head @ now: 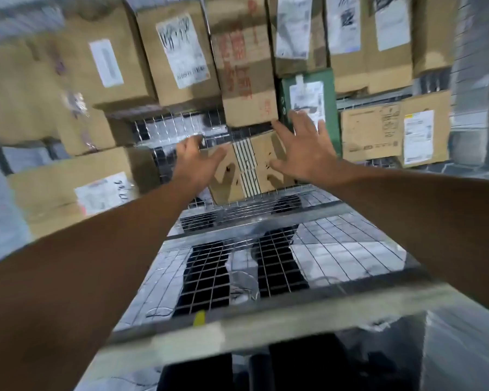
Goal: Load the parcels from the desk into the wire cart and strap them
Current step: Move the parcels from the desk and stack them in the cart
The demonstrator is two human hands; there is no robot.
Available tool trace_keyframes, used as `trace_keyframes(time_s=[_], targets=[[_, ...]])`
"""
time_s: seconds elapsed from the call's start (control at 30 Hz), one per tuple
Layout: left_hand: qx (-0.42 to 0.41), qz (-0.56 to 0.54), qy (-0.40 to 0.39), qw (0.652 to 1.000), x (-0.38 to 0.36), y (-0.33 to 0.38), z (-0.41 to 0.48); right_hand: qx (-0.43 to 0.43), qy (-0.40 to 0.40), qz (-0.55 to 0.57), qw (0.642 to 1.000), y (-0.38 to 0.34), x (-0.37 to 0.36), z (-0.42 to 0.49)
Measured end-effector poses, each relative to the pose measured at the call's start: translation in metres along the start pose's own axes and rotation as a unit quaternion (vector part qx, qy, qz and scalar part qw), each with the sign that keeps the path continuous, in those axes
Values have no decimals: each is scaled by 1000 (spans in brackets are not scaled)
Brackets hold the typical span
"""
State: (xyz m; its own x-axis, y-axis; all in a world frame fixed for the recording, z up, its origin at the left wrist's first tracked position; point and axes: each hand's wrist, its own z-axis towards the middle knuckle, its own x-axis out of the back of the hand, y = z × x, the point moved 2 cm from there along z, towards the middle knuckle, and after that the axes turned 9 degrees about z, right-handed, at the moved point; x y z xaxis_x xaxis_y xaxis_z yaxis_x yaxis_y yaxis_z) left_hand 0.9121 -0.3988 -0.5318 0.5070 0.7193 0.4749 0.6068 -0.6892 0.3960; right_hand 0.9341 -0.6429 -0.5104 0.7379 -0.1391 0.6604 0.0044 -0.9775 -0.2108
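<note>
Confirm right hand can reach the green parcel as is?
Probably yes. The right hand is open, its fingertips lie at the green parcel's lower left corner, and nothing shows between them.

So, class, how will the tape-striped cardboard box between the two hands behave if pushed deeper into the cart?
Probably stiff: the box shows flat faces and straight edges. Likely to slide, not roll, as it seems to sit flat on the wire mesh, though the grid might snag it.
</note>
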Motion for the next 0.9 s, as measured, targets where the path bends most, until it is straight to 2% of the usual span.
trace_keyframes(time_s=[0.07,0.2,0.37,0.47,0.6,0.8,0.9], targets=[[-15,26,-5,1000,27,19,-42,-12,-6,14,1000,-7,32,-34],[-96,118,11,988,81,74,-137,-42,28,81,995,-15,98,-131],[-212,170,31,962,121,144,-236,-104,121,141,977,-16,153,-263],[-291,196,22,936,120,176,-288,-142,196,199,950,-17,163,-339],[-390,297,-27,871,100,209,-348,-255,287,299,874,-29,153,-433],[-524,374,-95,759,53,239,-447,-408,405,412,707,-56,91,-576],[-585,418,-124,684,10,251,-501,-464,440,449,624,-66,47,-646]])
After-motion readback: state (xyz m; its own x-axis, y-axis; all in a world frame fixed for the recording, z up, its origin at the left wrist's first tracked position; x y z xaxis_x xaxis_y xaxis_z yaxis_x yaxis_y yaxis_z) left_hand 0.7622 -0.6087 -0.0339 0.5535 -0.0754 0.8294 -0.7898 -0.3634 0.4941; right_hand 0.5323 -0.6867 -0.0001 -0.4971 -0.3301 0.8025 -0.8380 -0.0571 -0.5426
